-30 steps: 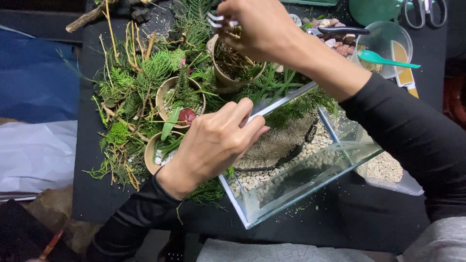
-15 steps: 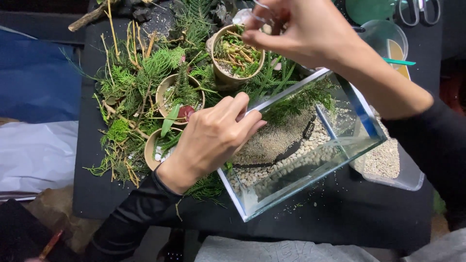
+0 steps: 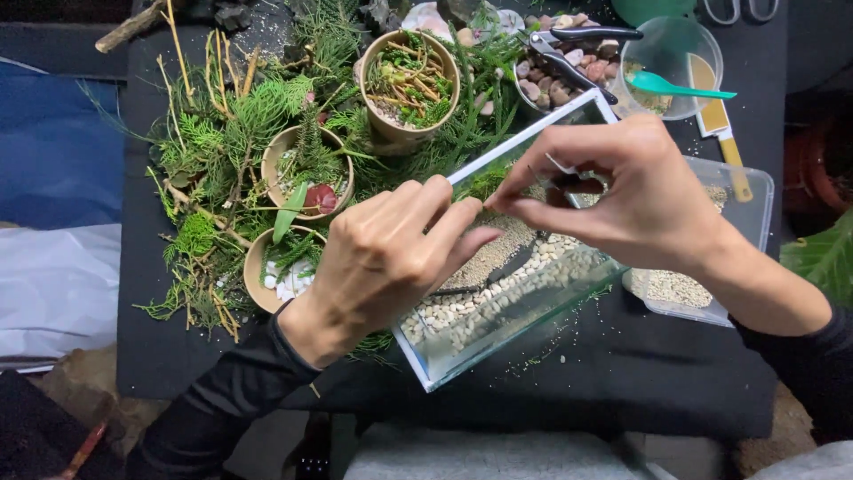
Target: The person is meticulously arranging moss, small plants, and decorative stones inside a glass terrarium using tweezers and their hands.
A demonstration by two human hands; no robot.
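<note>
The left hand [image 3: 382,258] rests on the near long wall of the glass tank [image 3: 498,342], fingers curled over the rim to steady it, so its grip is closed on the tank. The tank sits tilted on the black desk [image 3: 622,373], with pale gravel [image 3: 480,307] banked along its lower side and finer sand above. The right hand [image 3: 635,191] hovers over the open top, thumb and forefinger pinched narrowly on something small and thin; I cannot tell what it is. Behind stand 3 paper pots [image 3: 410,84] of greenery among loose sprigs, a bowl of pebbles [image 3: 555,76] with pliers [image 3: 573,53] across it, and a clear tub [image 3: 711,267] of grit just beside the tank. To my eye, the risk is the tilt: if the left hand slackens, the tank could rock and the gravel slide, and the right wrist could nudge the tub, spilling grit.
</note>
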